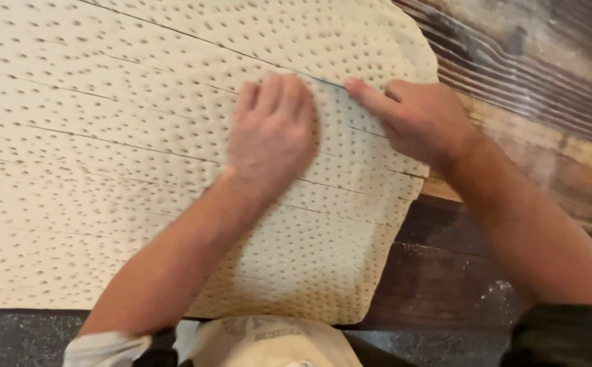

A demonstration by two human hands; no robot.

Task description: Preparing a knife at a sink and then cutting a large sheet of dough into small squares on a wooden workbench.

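A large flat sheet of pale dough [105, 136], pricked all over with small holes and cut into long strips, covers most of the view. My left hand [272, 129] lies flat on the sheet with its fingers together, pressing near a cut line. My right hand [418, 119] rests at the sheet's right edge, its fingers curled and the index finger pointing along the same cut line. Neither hand holds anything.
The dough lies on a dark, worn wooden table [459, 272] dusted with flour. Lighter wooden boards [547, 102] run along the upper right. A pale apron [275, 343] shows at the bottom edge.
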